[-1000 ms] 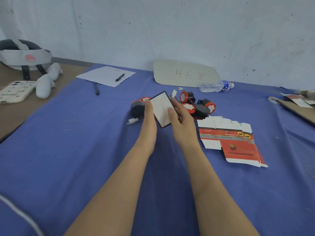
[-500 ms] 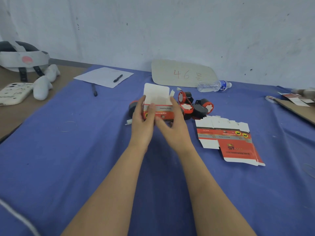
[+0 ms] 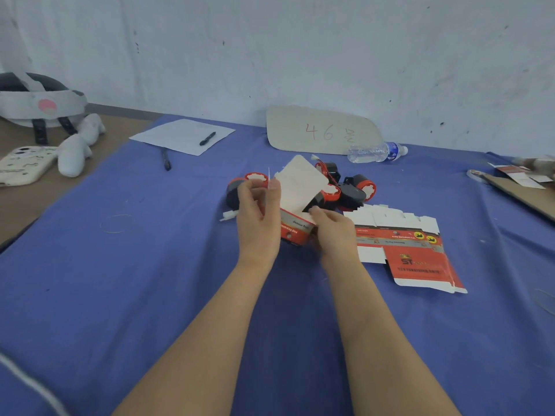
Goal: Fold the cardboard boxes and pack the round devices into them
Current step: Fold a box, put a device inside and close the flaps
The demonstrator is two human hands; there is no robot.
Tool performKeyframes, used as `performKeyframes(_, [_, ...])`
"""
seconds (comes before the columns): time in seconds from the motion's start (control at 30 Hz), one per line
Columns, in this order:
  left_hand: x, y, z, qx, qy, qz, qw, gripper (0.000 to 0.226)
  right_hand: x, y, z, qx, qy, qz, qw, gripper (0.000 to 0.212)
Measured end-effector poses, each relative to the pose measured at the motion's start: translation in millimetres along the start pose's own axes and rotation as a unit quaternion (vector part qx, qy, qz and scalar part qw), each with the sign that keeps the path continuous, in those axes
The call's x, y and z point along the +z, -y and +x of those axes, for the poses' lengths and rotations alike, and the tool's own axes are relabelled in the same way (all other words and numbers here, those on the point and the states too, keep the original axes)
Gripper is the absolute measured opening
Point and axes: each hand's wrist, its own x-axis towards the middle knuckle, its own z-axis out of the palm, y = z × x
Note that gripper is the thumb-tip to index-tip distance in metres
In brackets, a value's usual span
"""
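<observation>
In the head view, mid-frame, the left hand [image 3: 258, 214] and right hand [image 3: 333, 232] each keep a tight grip on one box [image 3: 297, 190]. The box is only half folded. Nothing is packed yet. At least four round devices [image 3: 357, 187] lie just behind it on the table [image 3: 150, 265]. Flat boxes [image 3: 414, 250] lie to the right, but how many cannot be told.

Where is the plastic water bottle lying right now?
In the head view, the water bottle lies on its side on the blue cloth, right of centre, at the right end of the cardboard sign.
</observation>
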Motion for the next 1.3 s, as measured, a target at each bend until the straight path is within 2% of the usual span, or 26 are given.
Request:
performKeyframes(0.07, [0, -3, -3, 0.036, -0.012, 0.032, 0.999, 0.009, 9, 1, -9, -0.056, 0.029, -0.159, 0.985, 0.044])
performKeyframes(0.1, [0, -3, -4, 0.057, -0.022, 0.051, 0.997, 0.009, 13, 0, -12, -0.084, 0.026, -0.2, 0.976, 0.052])
performKeyframes(0.13, [-1, -3, -4, 0.075, -0.033, 0.066, 0.994, 0.01, 16, -1, -14, -0.119, 0.01, -0.216, 0.969, 0.053])
performKeyframes(0.2, [-3, -3, -3, 0.099, -0.057, 0.09, 0.989, 0.016, 18, -3, -17, -0.2, -0.034, -0.22, 0.954, 0.041])
performKeyframes(0.27, [-4, -4, -2, 0.104, -0.08, 0.103, 0.986, 0.021, 17, -2, -17, -0.228, -0.051, -0.178, 0.956, 0.03])
performKeyframes(0.37, [-4, -6, -1, 0.089, -0.099, 0.084, 0.988, 0.022, 15, -1, -12, -0.165, -0.037, -0.093, 0.981, 0.034])
performKeyframes(0.43, [-4, -6, 1, 0.07, -0.104, 0.074, 0.989, 0.022, 15, -4, -12, -0.146, -0.03, -0.135, 0.98, 0.034])
performKeyframes(0.5, [-4, -7, 2, 0.077, -0.102, 0.062, 0.99, 0.031, 16, -5, -13, -0.13, -0.018, -0.213, 0.968, 0.048])
performKeyframes(0.57, [-3, -9, 1, 0.103, -0.094, 0.057, 0.989, 0.033, 18, -6, -11, -0.099, 0.013, -0.242, 0.965, 0.054])
performKeyframes(0.6, [-2, -11, 1, 0.118, -0.088, 0.055, 0.988, 0.033, 19, -7, -9, -0.068, 0.032, -0.228, 0.971, 0.047])
performKeyframes(0.7, [0, -14, 0, 0.166, -0.07, 0.075, 0.981, 0.025, 23, -7, -4, 0.023, 0.082, -0.152, 0.985, 0.008])
performKeyframes(0.77, [2, -12, -1, 0.167, -0.05, 0.075, 0.982, 0.016, 20, -6, -1, 0.016, 0.069, -0.137, 0.988, 0.008])
performKeyframes(0.83, [4, -10, -2, 0.105, -0.031, 0.024, 0.994, 0.014, 15, -4, 1, -0.021, 0.026, -0.139, 0.99, 0.02])
performKeyframes(0.9, [4, -8, 1, 0.022, -0.033, -0.012, 0.999, 0.015, 11, -3, 1, -0.069, 0.008, -0.124, 0.99, 0.017])
performKeyframes(1.0, [-2, -2, 11, -0.098, -0.04, 0.025, 0.994, 0.031, 5, -5, -1, -0.137, -0.055, -0.086, 0.985, 0.031])
performKeyframes(1.07, [-6, 1, 17, -0.215, 0.0, -0.036, 0.976, 0.038, 3, -3, -1, -0.143, -0.099, -0.054, 0.983, 0.031])
performKeyframes(1.13, [-8, -1, 18, -0.311, 0.028, -0.135, 0.94, 0.035, 1, 1, 1, -0.104, -0.107, 0.025, 0.989, 0.013])
performKeyframes(1.2, [-8, 0, 17, -0.346, 0.019, -0.195, 0.918, 0.032, 0, 0, 2, -0.067, -0.096, 0.073, 0.99, 0.011])
performKeyframes(1.3, [-7, 1, 15, -0.346, -0.01, -0.203, 0.916, 0.032, 1, -4, 3, -0.083, -0.073, 0.008, 0.994, 0.016])
